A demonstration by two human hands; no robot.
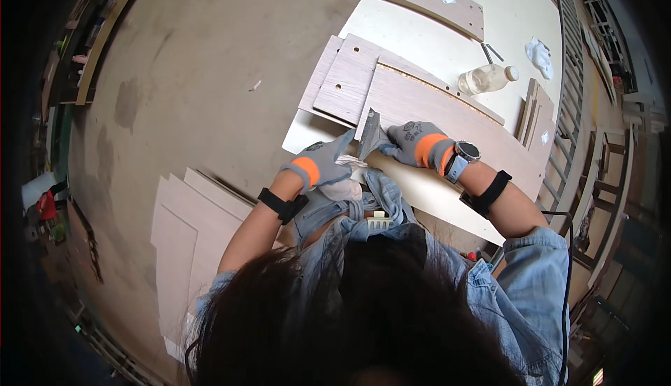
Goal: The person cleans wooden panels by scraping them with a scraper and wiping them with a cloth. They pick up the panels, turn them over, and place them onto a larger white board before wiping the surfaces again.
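And here's the scraper [370, 136], grey blade fanned upward, right at the near-left corner of the top wood-grain board [412, 103]; whether metal meets board, I can't tell from here. The gloved right hand [416, 145] has it pinched in its fingers, a dark round watch [467, 150] on that wrist. Across from it, the gloved left hand [321, 162] is bunched around a pale cloth [353, 160], folds poking out close to the blade. Under that top board, more panels lie overlapping on the white table [391, 19]. A clear bottle [486, 78] lies beyond them, a crumpled white wad [539, 57] further right. Down at the person's left, big pale sheets [185, 239] overlap.
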